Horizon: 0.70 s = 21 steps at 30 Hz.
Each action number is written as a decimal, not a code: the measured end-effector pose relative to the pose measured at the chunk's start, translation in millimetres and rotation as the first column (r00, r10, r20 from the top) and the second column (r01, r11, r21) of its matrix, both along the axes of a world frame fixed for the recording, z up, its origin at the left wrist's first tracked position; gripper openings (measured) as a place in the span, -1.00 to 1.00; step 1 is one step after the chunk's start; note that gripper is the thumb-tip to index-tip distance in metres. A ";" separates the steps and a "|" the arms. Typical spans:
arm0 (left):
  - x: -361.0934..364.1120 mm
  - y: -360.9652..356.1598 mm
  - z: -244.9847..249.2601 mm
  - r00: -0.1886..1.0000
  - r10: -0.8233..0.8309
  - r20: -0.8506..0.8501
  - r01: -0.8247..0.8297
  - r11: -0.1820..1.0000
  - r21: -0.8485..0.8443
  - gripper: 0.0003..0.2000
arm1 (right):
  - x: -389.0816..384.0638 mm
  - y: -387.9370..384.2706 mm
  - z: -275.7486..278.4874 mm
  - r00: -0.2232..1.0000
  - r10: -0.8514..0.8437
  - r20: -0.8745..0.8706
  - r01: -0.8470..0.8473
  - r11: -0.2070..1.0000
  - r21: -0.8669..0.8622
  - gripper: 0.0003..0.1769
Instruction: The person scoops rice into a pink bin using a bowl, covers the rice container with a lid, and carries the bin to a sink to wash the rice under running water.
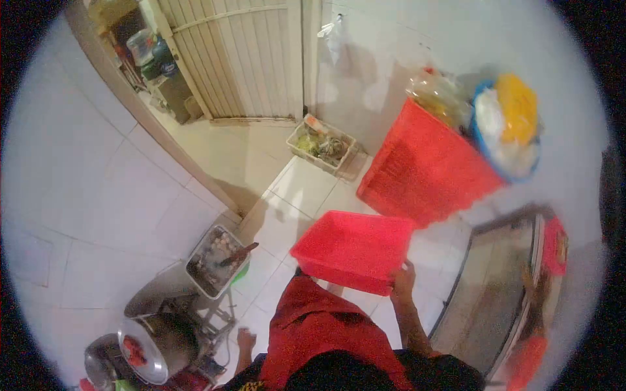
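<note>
A bright red plastic tub (352, 244) is held out in front of my body, its open top tilted upward. My right hand (403, 279) is closed on the tub's right side, near the lower corner. Low on the left hangs my left hand (246, 339), fingers loosely bent and nothing visible in it. It is nearest to a metal stand (218, 319) beside a large pot. A red apron (319, 319) covers my front, just under the tub.
Left are a large pot (176, 339) with a lid and a metal container (218, 280) of food with a wooden handle. A crate (326, 167) stands by the door, tall red crates (424, 169) and a blue basin (479, 124) beyond. A glass-sided case (489, 280) is right.
</note>
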State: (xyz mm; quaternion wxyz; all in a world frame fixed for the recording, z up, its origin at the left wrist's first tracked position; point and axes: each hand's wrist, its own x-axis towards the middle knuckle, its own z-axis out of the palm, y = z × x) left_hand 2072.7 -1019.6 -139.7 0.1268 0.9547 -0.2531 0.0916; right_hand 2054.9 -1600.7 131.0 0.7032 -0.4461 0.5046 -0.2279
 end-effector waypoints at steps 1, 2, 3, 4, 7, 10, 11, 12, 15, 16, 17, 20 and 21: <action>-15.1 -0.1 2.6 0.991 0.054 -0.119 -0.057 0.998 -0.016 -0.87 | 31.6 -11.5 -3.3 1.000 0.019 -0.009 -0.019 1.000 -0.002 -0.20; -21.2 -9.1 9.1 0.853 0.183 -0.489 -0.241 0.969 -0.058 -0.87 | 61.6 -22.5 -5.4 0.998 0.056 0.013 -0.056 0.998 0.019 -0.20; -23.1 -20.5 9.3 0.623 0.280 -0.730 -0.435 0.900 -0.026 -0.86 | 98.2 -35.1 -6.3 0.995 0.094 0.039 -0.095 0.995 0.039 -0.20; -16.9 -35.2 12.9 0.468 0.310 -0.828 -0.523 0.852 0.024 -0.86 | 131.1 -43.9 -6.5 0.994 0.102 0.041 -0.103 0.994 0.036 -0.20; 23.4 -75.9 3.3 0.302 0.249 -0.920 -0.580 0.814 0.030 -0.84 | 221.0 -53.0 -1.1 0.966 0.231 0.114 -0.237 0.971 0.045 -0.20; 118.4 -118.8 -23.2 0.401 0.044 -0.915 -0.516 0.836 -0.186 -0.83 | 301.8 -70.4 1.9 0.955 0.286 0.083 -0.294 0.950 0.104 -0.20; 159.6 -129.9 -43.2 0.523 -0.124 -0.843 -0.417 0.826 -0.380 -0.82 | 327.2 -74.5 -0.5 0.955 0.286 0.076 -0.293 0.951 0.103 -0.27; 218.3 -148.6 -36.8 0.636 -0.118 -0.762 -0.112 0.964 -0.243 -0.78 | 345.2 -75.9 -4.4 0.954 0.293 0.061 -0.298 0.948 0.107 -0.34; 368.3 -205.5 -14.2 0.447 0.071 -0.891 -0.661 0.698 -0.276 -0.74 | 415.8 -87.6 5.8 0.953 0.277 0.119 -0.297 0.934 0.199 -0.35; 408.9 -223.2 -13.7 0.472 -0.139 -0.871 -0.742 0.472 -0.477 -0.66 | 440.8 -91.5 11.9 0.955 0.264 0.134 -0.289 0.928 0.233 -0.36; 457.4 -236.4 -14.9 0.423 -0.050 -0.905 -0.788 0.472 -0.395 -0.64 | 463.4 -98.3 1.1 0.941 0.311 0.136 -0.336 0.910 0.241 -0.36; 559.9 -259.0 -16.8 0.430 0.045 -0.902 -0.787 0.509 -0.350 -0.67 | 542.6 -110.7 -25.1 0.919 0.388 0.072 -0.394 0.888 0.237 -0.35; 589.6 -263.3 -12.0 0.477 0.045 -0.878 -0.776 0.491 -0.396 -0.67 | 575.7 -110.4 -21.3 0.899 0.423 0.117 -0.438 0.864 0.249 -0.35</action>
